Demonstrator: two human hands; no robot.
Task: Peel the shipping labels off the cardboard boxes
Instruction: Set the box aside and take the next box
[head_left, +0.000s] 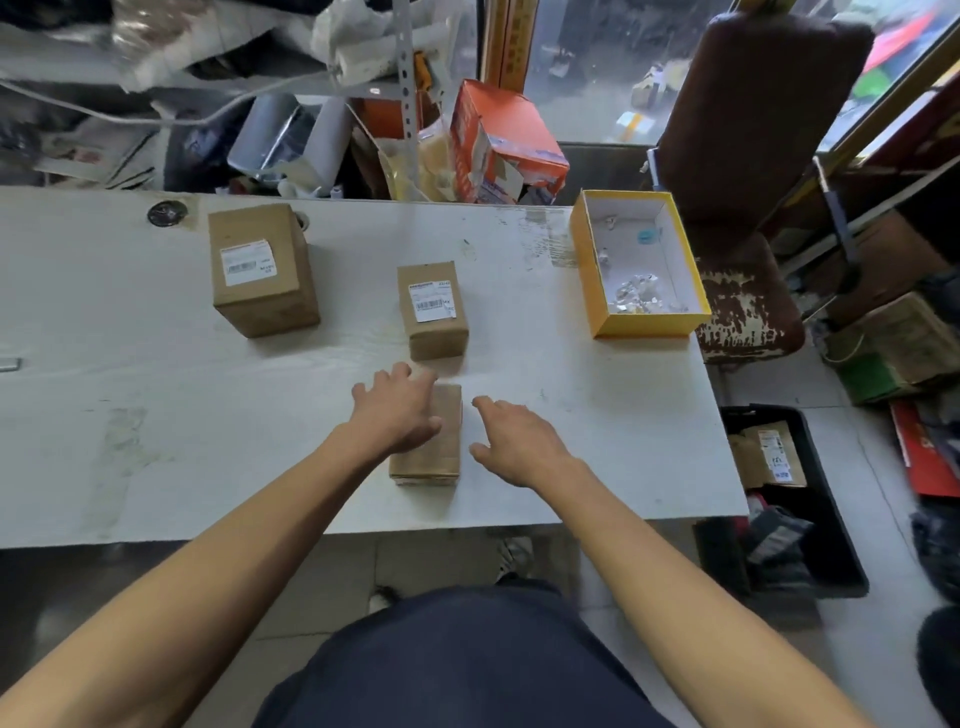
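Three brown cardboard boxes stand on the white table (156, 415). The nearest box (439, 452) shows no label on the part I can see; my left hand (397, 410) lies flat over its left and far side, fingers spread. My right hand (514, 441) hovers just right of that box, fingers apart, holding nothing. Behind it the middle box (434, 332) carries a white barcode label (431, 301) on top. The larger box (262, 270) at the far left also bears a white label (248, 262).
An open yellow box (597, 291) holding scraps of peeled paper sits at the table's far right corner. A worn brown chair (748, 208) stands beyond it. A black crate (810, 499) with a labelled package is on the floor at right. Clutter fills the shelf behind.
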